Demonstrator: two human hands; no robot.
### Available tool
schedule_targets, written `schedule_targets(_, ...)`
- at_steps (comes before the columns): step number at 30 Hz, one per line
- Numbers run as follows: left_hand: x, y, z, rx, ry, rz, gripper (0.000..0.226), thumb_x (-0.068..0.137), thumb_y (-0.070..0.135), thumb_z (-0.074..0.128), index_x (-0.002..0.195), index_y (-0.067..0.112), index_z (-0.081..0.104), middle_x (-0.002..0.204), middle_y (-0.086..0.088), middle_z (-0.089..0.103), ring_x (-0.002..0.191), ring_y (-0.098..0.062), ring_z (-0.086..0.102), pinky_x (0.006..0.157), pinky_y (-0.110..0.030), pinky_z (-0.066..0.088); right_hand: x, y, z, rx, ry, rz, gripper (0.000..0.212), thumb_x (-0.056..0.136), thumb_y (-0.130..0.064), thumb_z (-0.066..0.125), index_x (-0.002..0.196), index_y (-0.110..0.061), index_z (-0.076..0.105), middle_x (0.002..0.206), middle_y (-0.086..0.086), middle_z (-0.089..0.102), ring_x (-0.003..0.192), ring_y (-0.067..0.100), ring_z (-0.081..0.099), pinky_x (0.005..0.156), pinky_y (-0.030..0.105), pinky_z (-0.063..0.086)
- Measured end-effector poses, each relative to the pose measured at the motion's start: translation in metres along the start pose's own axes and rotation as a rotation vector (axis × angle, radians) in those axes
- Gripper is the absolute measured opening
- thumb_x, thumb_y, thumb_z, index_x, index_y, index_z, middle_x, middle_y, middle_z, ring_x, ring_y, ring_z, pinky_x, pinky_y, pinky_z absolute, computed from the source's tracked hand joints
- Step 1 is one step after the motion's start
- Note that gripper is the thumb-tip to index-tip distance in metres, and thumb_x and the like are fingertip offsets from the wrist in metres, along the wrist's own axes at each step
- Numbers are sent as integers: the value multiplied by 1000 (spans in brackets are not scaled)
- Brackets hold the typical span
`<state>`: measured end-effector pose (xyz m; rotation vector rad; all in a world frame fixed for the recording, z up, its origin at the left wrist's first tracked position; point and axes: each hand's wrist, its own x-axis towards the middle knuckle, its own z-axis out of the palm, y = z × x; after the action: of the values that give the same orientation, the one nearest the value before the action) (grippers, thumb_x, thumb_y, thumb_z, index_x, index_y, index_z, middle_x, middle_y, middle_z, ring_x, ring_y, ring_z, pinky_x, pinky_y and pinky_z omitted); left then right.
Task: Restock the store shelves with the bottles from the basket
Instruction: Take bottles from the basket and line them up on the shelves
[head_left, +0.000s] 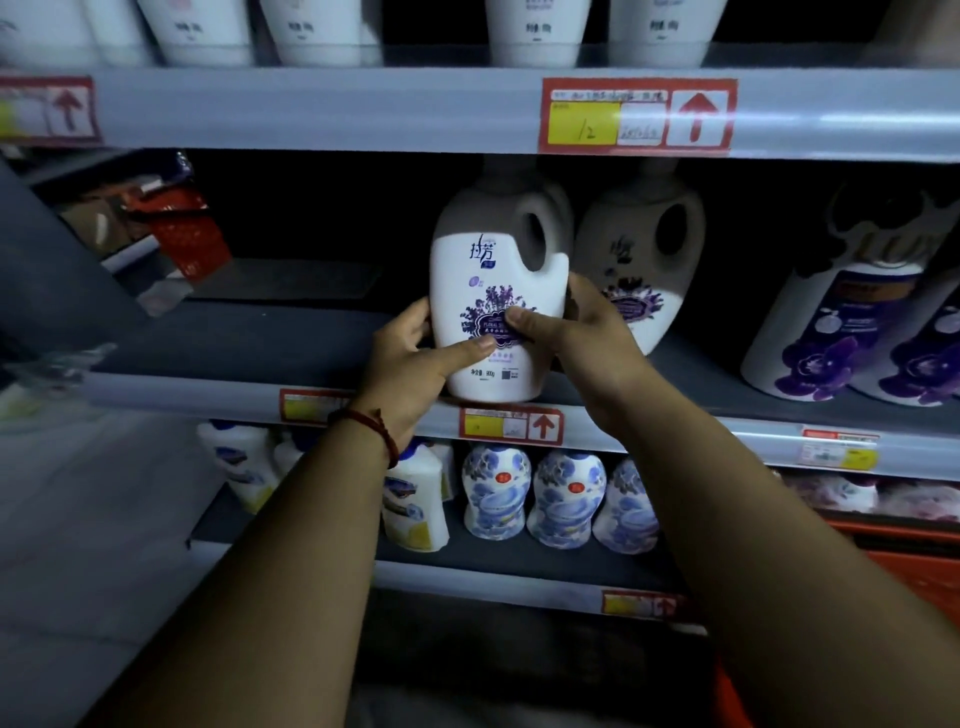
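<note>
1. White bottle (496, 291) between the grips: left grip (415, 364) clasps its left flank, right grip (579, 340) its right.
2. Bottle at front edge of middle shelf (234, 338), upright, long axis vertical, label facing outward.

Shelving: we face grey metal shelves (363, 109), with red-and-yellow price tags (636, 117) on their front edges.
Light: we find it dim, the recesses shadowed.

We are stretching both forearms forward, our left hand (415, 361) and right hand (587, 338) clasping the bottle (493, 265), thumbs across its front.
</note>
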<state>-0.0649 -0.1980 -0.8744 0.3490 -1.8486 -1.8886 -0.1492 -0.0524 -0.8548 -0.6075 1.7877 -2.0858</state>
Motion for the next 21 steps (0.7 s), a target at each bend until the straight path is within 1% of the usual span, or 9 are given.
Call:
schedule_targets(1, 2, -2, -7, 11, 12, 5, 54, 76, 0, 80, 126, 11, 62, 113, -1, 73, 98, -11, 72, 72, -19, 55, 3, 2, 6, -10, -8, -5, 42, 88, -3, 73, 128, -4, 57, 113, 12, 74, 99, 24, 74, 76, 32, 61)
schedule_targets(3, 7, -5, -20, 37, 32, 21, 56, 76, 0, 80, 127, 13, 62, 115, 0, 73, 102, -13, 71, 76, -22, 56, 10, 8, 18, -26, -21, -11, 46, 87, -2, 75, 129, -6, 57, 116, 11, 74, 101, 25, 74, 83, 38, 62)
schedule_targets(6, 10, -8, -36, 60, 78, 38, 56, 76, 0, 80, 125, 17, 62, 113, 2, 73, 102, -13, 71, 78, -25, 57, 18, 17, 37, -41, -7, -26, 47, 85, -3, 76, 129, -9, 58, 116, 9, 73, 104, 25, 73, 90, 43, 60)
schedule_targets(10, 12, -11, -49, 65, 105, 59, 49, 80, 0, 77, 120, 22, 61, 108, 6, 73, 97, -12, 72, 73, -22, 57, 27, 25, 53, -60, 18, -34, 37, 86, -7, 76, 119, -9, 60, 108, 7, 75, 98, 22, 74, 85, 40, 62)
schedule_targets(13, 16, -10, -57, 79, 96, 52, 47, 81, 2, 77, 116, 30, 61, 107, 9, 73, 97, -11, 72, 74, -23, 57, 31, 27, 62, -42, 33, -31, 36, 85, -4, 77, 116, -5, 59, 104, 6, 75, 96, 22, 74, 83, 41, 62)
schedule_targets(17, 23, -12, -63, 118, 101, 54, 49, 81, 4, 77, 118, 31, 59, 110, 10, 72, 100, -12, 72, 80, -27, 58, 33, 28, 66, -50, 34, -43, 39, 83, 5, 74, 118, 0, 56, 92, -3, 73, 80, 8, 74, 72, 28, 62)
schedule_targets(18, 25, -13, -63, 130, 109, 55, 50, 81, 3, 77, 119, 30, 58, 110, 11, 72, 101, -11, 71, 81, -26, 58, 33, 28, 66, -83, 36, -53, 42, 81, 9, 74, 119, -1, 56, 91, -5, 72, 78, 6, 73, 69, 28, 62)
schedule_targets(19, 26, -15, -63, 144, 120, 55, 51, 81, 4, 77, 121, 30, 58, 110, 12, 71, 102, -11, 71, 83, -26, 57, 33, 29, 67, -113, 39, -58, 47, 78, 13, 73, 119, -1, 55, 90, -6, 70, 77, 7, 72, 68, 32, 63)
schedule_targets(21, 29, -17, -63, 176, 142, 52, 53, 81, 6, 78, 124, 30, 56, 111, 14, 69, 104, -9, 69, 86, -28, 56, 34, 31, 68, -141, 46, -54, 56, 72, 20, 70, 121, -2, 52, 91, -7, 68, 80, 13, 69, 73, 42, 62)
